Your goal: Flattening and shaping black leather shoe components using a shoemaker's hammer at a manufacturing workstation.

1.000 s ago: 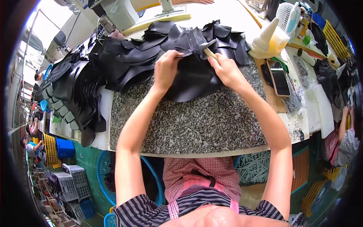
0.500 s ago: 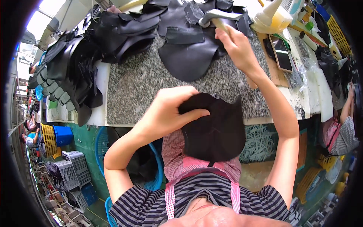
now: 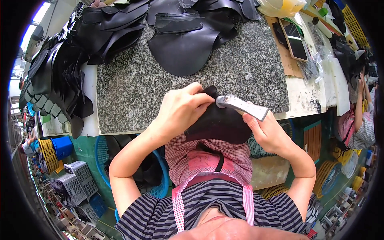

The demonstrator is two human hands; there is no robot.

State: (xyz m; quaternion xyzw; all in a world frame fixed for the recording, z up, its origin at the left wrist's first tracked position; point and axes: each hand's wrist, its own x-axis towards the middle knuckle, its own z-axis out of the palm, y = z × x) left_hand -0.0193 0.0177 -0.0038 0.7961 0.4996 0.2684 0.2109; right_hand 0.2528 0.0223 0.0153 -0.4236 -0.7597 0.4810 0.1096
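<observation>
My left hand (image 3: 180, 109) pinches the upper edge of a black leather piece (image 3: 219, 124) that I hold over my lap, just in front of the speckled granite slab (image 3: 132, 88). My right hand (image 3: 269, 130) grips a flat grey metal tool (image 3: 242, 106) whose rounded tip touches the top of that piece next to my left fingers. Another large rounded black leather piece (image 3: 182, 46) lies on the slab farther away.
Stacks of black leather parts (image 3: 68, 68) crowd the bench's left and far side. A phone (image 3: 295, 39) lies on brown card at the right. Blue baskets (image 3: 158, 188), grey and yellow crates (image 3: 76, 180) sit on the floor below. A person (image 3: 362, 116) sits at right.
I have lifted the black piece off the slab toward my lap. My right hand came back from the far pile with the tool and now meets the piece's top edge.
</observation>
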